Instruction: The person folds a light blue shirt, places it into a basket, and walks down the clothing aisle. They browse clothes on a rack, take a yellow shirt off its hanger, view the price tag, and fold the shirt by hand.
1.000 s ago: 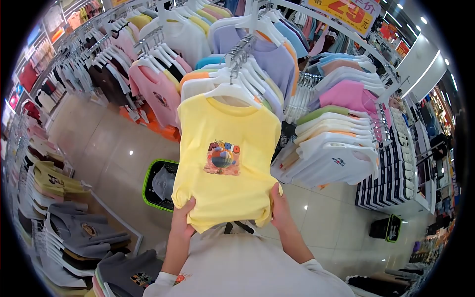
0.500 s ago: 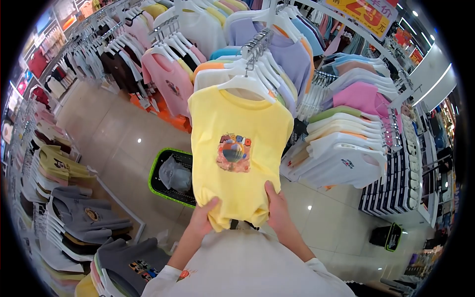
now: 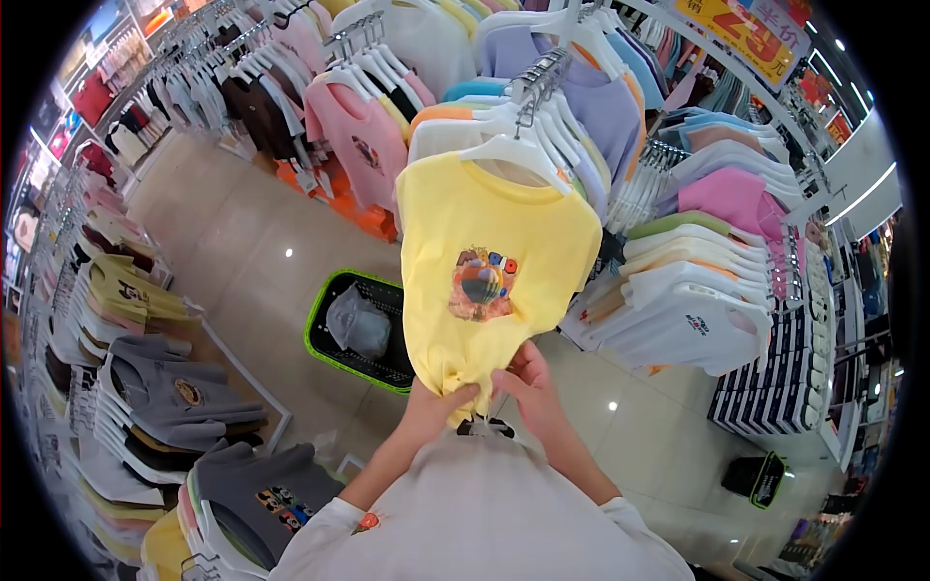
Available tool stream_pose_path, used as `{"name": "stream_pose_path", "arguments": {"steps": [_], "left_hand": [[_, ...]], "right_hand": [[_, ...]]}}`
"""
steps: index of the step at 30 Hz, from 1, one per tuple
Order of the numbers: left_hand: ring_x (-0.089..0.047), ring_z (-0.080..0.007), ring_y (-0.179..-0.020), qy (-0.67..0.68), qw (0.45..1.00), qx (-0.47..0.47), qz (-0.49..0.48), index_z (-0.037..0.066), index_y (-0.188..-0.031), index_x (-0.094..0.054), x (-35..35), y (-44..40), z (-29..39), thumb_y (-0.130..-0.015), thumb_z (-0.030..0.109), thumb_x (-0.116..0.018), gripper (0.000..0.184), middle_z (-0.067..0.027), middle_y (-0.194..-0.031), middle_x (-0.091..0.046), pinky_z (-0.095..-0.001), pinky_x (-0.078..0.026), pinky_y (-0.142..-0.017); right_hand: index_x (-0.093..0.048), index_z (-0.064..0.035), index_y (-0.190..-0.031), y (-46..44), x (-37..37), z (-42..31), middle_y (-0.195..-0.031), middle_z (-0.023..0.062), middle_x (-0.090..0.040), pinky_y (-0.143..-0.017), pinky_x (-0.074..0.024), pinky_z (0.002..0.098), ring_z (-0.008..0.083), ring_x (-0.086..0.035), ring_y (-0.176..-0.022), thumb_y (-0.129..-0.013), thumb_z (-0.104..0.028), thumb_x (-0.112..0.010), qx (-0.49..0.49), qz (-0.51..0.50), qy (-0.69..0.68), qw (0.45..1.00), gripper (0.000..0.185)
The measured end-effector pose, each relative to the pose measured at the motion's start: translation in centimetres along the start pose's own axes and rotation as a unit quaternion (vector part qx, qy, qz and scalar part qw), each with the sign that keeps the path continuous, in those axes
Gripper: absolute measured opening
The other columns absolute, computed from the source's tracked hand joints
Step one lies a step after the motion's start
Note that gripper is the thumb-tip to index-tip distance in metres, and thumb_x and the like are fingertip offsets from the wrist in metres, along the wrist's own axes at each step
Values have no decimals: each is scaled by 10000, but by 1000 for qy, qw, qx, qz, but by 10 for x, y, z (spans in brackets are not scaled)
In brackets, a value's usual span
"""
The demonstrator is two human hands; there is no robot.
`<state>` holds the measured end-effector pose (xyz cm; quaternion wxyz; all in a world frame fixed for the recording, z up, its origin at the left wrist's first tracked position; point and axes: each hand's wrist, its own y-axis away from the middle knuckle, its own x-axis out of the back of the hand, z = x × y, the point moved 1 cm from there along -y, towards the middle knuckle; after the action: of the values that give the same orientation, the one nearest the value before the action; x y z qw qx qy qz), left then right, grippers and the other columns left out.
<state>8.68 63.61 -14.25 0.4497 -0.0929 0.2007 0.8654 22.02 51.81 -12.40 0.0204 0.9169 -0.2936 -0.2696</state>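
A yellow sleeveless-looking shirt [image 3: 542, 261] with a balloon-like print on its front hangs from a white hanger [image 3: 518, 150] at the end of a rack arm. My left hand [image 3: 433, 409] is closed on its gathered bottom hem, thumb on top. Beside it, my right hand [image 3: 533, 392] pinches the hem's other side between thumb and fingers. The cloth narrows into folds between both hands, and part of the fingers is hidden behind it.
On the floor to the left stands a black basket with a green rim [image 3: 312, 334], holding a grey bundle [image 3: 358, 322]. White shirts [image 3: 693, 320] hang at right, grey shirts [image 3: 174, 387] at left. Another basket [image 3: 768, 479] lies lower right. A sale sign [image 3: 746, 37] hangs above.
My hands have come closer together, bunching the shirt's hem that was spread between them. My right hand has moved inward to the left. The view has shifted slightly.
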Motion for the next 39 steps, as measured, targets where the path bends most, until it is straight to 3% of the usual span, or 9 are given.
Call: {"name": "stream_pose_path", "arguments": {"steps": [3,4,7,11,20,32,39], "left_hand": [[-622,-193,-1123,130,991,2,19,13,-1325,-501,0,-1,4,-847,-66,-646,506,-88,-1234,-624,-348,-512,-946],[-613,-167,-1111,134,991,-5,19,1,-1322,-497,-1,0,6,-873,-50,-644,476,-79,-1235,-618,-308,-506,-930],[-620,-174,-1105,160,986,-16,55,-2,-1321,-498,-4,-2,3,-887,-40,-644,459,-84,-1236,-620,-312,-515,-923],[-643,-170,-1065,184,981,20,51,2,-1305,-522,1,-7,-6,-913,-26,-626,407,-78,-1208,-637,-314,-537,-890],[-655,-175,-1051,191,979,27,59,5,-1322,-508,3,-8,-8,-947,12,-602,387,-87,-1217,-636,-312,-556,-857],[-663,-177,-1041,200,977,37,69,-3,-1308,-519,0,-3,-11,-953,27,-603,366,-96,-1205,-644,-320,-565,-851],[-665,-177,-1034,206,976,33,69,-1,-1308,-517,0,-1,-15,-943,29,-624,381,-97,-1204,-646,-323,-566,-848]], "right_hand": [[-535,-47,-1266,1,12,9,-1181,38,-624,-909,-509,323,141,-603,-1060,-886,-39,-683,-23,-36,72,997,408],[-554,-48,-1242,5,14,12,-1161,33,-630,-908,-508,321,136,-605,-1039,-876,-36,-700,-39,-39,90,994,394],[-580,-49,-1191,6,8,13,-1136,24,-639,-907,-503,306,129,-608,-1029,-851,-21,-733,-41,-41,39,998,374],[-489,-40,-1366,5,3,9,-1249,83,-591,-911,-525,305,153,-593,-1124,-850,-47,-745,-22,-57,92,994,576],[-402,-37,-1461,13,-11,-1,-1340,95,-511,-896,-572,343,200,-577,-1190,-787,-30,-793,-59,-51,66,995,779],[-331,-52,-1512,22,-10,-6,-1366,114,-481,-871,-591,353,221,-571,-1205,-785,7,-779,-87,-62,49,993,856],[-330,-50,-1510,24,-8,-4,-1289,104,-519,-855,-597,346,207,-588,-1161,-797,19,-760,-80,-65,45,994,835]]}}
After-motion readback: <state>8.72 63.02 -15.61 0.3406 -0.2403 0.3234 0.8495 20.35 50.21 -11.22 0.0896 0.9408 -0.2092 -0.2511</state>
